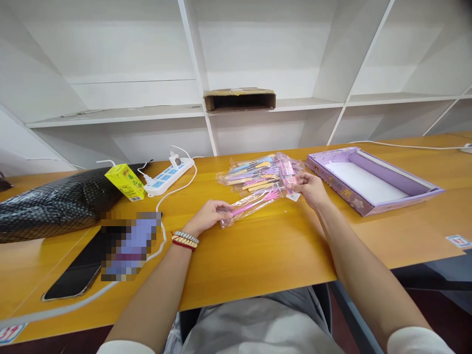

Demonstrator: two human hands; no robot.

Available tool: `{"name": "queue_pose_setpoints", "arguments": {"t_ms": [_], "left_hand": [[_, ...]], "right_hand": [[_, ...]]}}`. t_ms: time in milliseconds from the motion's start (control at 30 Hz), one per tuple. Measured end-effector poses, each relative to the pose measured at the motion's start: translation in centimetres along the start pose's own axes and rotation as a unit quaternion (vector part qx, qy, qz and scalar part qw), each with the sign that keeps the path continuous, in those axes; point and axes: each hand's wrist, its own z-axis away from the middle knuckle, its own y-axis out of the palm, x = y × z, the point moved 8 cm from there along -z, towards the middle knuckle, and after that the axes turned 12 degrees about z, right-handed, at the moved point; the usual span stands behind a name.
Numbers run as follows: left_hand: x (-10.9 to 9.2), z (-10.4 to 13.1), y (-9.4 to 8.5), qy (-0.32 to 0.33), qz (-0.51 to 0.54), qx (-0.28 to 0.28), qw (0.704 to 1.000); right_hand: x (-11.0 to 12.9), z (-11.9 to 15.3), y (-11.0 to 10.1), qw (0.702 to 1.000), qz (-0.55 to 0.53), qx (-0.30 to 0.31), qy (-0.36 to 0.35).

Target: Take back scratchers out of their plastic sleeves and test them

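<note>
A clear plastic packet (254,202) with a long pink stick-like item inside lies across the table, stretched between my hands. My left hand (212,216) pinches its lower left end. My right hand (310,190) has its thumb and fingers closed at the pink header end, near a small white tag (294,196). Just behind lies a pile of similar packets (254,172) with yellow, blue and purple sticks and pink header cards. The exact kind of item is too small to make out.
A purple shallow box (332,187) stands to the right. On the left are a power strip (169,177), a yellow drink carton (126,182), a black shiny bag (62,201), and a dark phone (79,263) by a white cable. A cardboard box (239,92) sits on the shelf.
</note>
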Motion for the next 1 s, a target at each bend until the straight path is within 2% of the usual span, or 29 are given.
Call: {"name": "queue_pose_setpoints", "arguments": {"t_ms": [167,300,533,733,1000], "left_hand": [[-0.1,-0.2,-0.8,0.018,-0.045,-0.036,0.998],[-0.5,-0.4,-1.4,0.053,-0.089,-0.054,0.993],[0.0,-0.6,-1.3,0.037,-0.085,-0.041,0.995],[0.0,-0.6,-0.8,0.019,-0.082,-0.034,0.996],[-0.3,-0.1,0.2,0.003,-0.068,-0.022,0.997]], "right_hand": [[0.8,0.7,2.1,0.994,0.028,0.102,-0.012],[0.5,0.7,1.6,0.995,0.047,0.092,0.013],[-0.8,0.1,1.6,0.987,0.110,0.113,0.010],[-1.0,0.0,0.6,0.987,0.152,0.040,0.026],[-0.7,0.0,0.1,0.979,0.205,0.003,0.014]]}}
